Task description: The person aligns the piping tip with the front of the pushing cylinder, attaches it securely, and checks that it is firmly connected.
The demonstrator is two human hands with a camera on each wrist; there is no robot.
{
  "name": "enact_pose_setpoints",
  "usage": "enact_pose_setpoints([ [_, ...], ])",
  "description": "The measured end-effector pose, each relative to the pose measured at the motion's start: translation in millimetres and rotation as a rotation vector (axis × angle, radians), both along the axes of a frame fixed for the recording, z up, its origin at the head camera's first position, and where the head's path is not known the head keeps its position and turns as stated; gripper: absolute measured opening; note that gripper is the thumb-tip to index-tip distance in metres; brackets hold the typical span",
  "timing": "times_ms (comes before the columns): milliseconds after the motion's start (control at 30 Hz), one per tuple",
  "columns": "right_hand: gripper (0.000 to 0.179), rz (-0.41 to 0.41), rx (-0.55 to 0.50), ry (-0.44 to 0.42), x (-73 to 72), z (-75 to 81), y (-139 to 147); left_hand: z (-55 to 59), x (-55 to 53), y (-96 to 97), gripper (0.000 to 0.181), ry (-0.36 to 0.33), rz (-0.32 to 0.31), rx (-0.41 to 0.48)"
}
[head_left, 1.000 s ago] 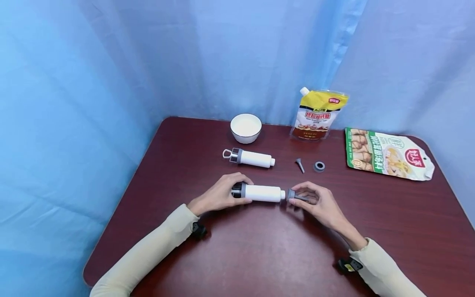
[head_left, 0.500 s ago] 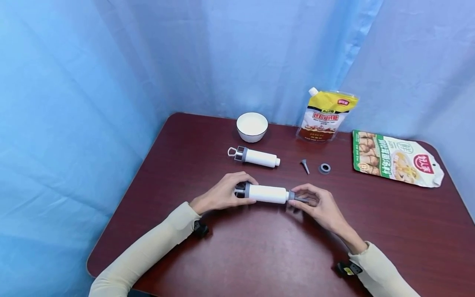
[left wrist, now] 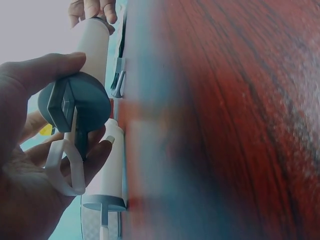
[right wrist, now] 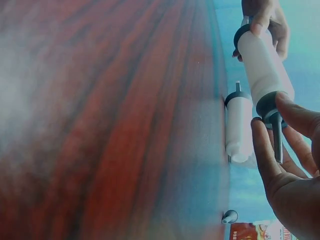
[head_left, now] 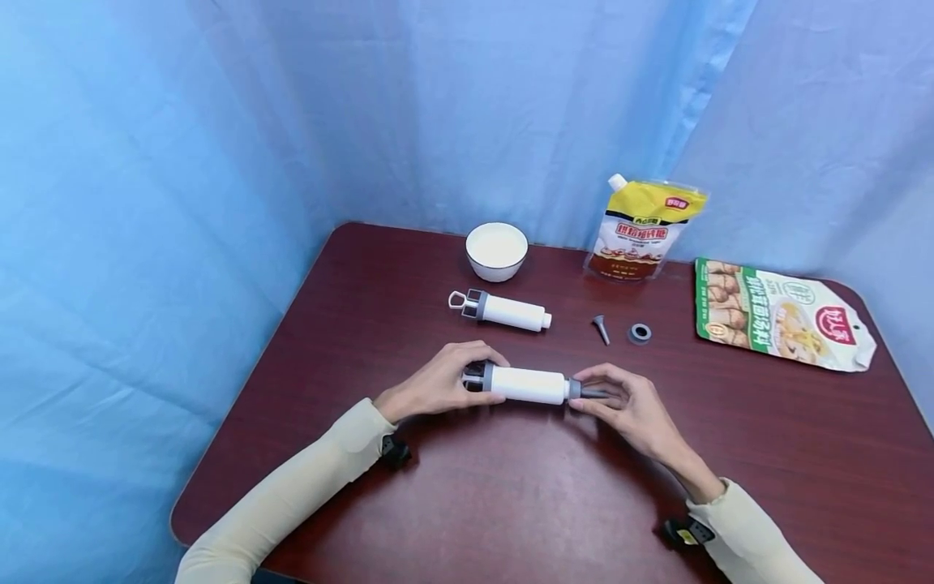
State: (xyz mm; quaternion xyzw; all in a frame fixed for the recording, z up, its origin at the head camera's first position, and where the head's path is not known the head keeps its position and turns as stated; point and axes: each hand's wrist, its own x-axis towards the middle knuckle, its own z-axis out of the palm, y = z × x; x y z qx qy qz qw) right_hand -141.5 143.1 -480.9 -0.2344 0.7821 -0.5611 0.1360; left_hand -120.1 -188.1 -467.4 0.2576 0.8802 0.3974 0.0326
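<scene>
From my station I see the glossy red-brown table (head_left: 467, 495) nearest, this side of the white cylindrical plastic-looking syringe (head_left: 531, 386), which is between the two hands. The left hand (head_left: 447, 378) has thumb and fingers curled around its collar end; the right hand (head_left: 629, 407) pinches the tapered grey nozzle (head_left: 574, 390) at its tip, though I can't tell how firmly that is seated. I judge the syringe light and stiff, its smooth barrel probably slippery, so I'd hold it at the collar and take the nozzle by its wide base, sparing the thin spout. Just beyond the syringe lie a matching white syringe (head_left: 514, 313), a small grey cone-shaped piece (head_left: 601, 329) and a grey ring (head_left: 631, 336); farther beyond it are a round white bowl (head_left: 497, 264), a yellow-topped pouch (head_left: 645, 231) and a green-and-white food packet (head_left: 781, 316).
</scene>
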Motion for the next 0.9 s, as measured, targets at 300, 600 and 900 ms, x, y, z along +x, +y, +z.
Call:
enact_pose_setpoints([
  [300, 0.037, 0.029, -0.061, 0.005, 0.7, 1.0, 2.4, 1.7, 0.1, 0.3, 0.037, -0.033, -0.004, 0.028],
  [600, 0.029, -0.015, -0.011, 0.039, 0.1, 0.1, 1.5, 2.8, -0.6, 1.5, 0.036, -0.045, -0.006, 0.022],
  [900, 0.020, -0.040, 0.026, 0.064, -2.4, -1.6, 0.7, 2.7, -0.1, 3.8, 0.036, -0.017, 0.006, 0.041],
])
